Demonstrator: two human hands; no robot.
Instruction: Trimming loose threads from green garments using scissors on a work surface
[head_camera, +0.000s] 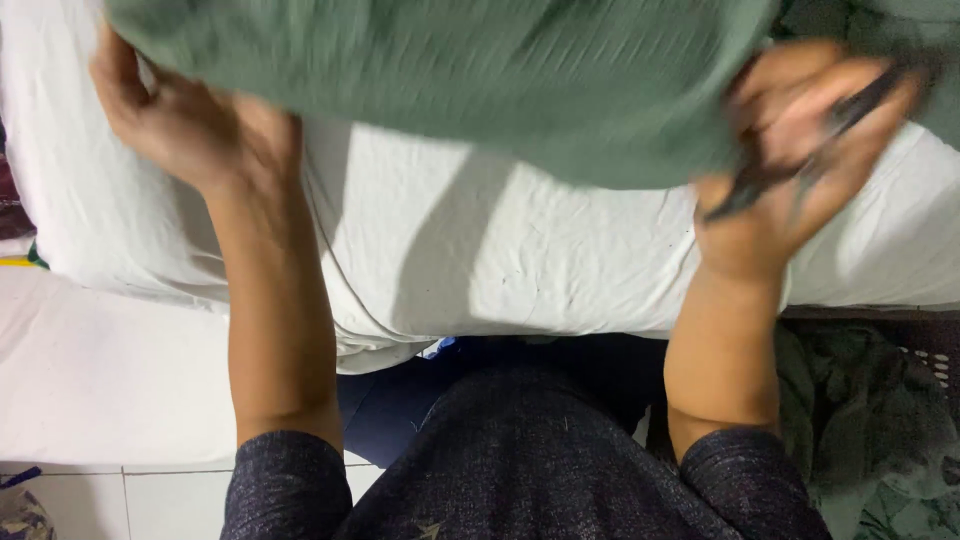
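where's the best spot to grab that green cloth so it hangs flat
Grip the green cloth by its two outer edges, one from each side, where the left hand and right hand pinch it now. It stretches wide above the white sheet, so side grips likely keep it spread.

So the green knit cloth (450, 80) hangs above the white-sheeted bed (480, 250), stretched between both hands: left hand (190, 120) at its left edge, right hand (790, 160) at its right. A heap of dark patterned laundry (880, 430) sits lower right, beside the bed.
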